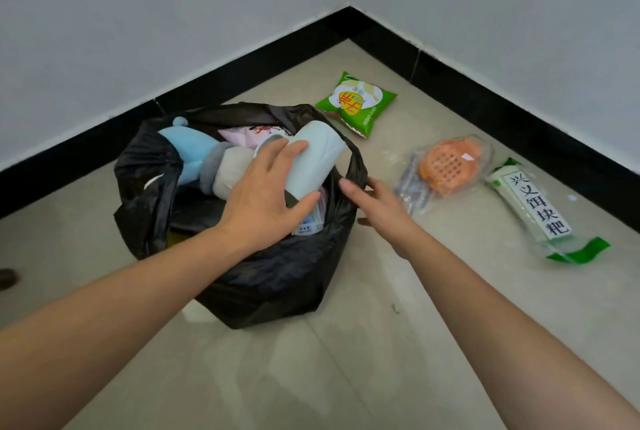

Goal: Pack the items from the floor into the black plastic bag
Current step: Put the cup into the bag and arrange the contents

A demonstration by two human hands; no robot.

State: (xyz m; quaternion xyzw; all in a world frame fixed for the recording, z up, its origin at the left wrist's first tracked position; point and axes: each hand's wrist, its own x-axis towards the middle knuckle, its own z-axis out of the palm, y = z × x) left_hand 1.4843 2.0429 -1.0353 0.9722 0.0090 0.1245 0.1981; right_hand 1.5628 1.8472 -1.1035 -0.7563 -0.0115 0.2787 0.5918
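We are crouched over a beige tiled floor [398,343] in a corner edged by a black skirting board [467,97] beneath white walls [121,13]. The crumpled black plastic bag [277,277] stands open on the tiles directly under our hands, already stuffed. Our left hand [263,194] is inside its mouth, fingers and thumb wrapped around a pale blue cylindrical cup [317,157] lying on its side on top of the load. Just left of that grasp lies a light blue plush toy with a grey band [190,155], and beyond it, past our fingertips, a pale pink packet [246,136] shows at the bag's far edge; under our thumb a small printed packet [308,225] peeks out. Our right hand [381,204] is at the bag's right rim, fingers spread rather than closed, touching the black plastic there; whether it pinches the rim we cannot tell.

Three items still lie on the floor. Well right of our right hand is a long clear packet of white rice cake with a green end [540,211]. Just beyond our right fingertips sits an orange perforated plastic piece in a clear wrapper [450,166]. Farther off, towards the corner, rests a green snack bag [356,103].
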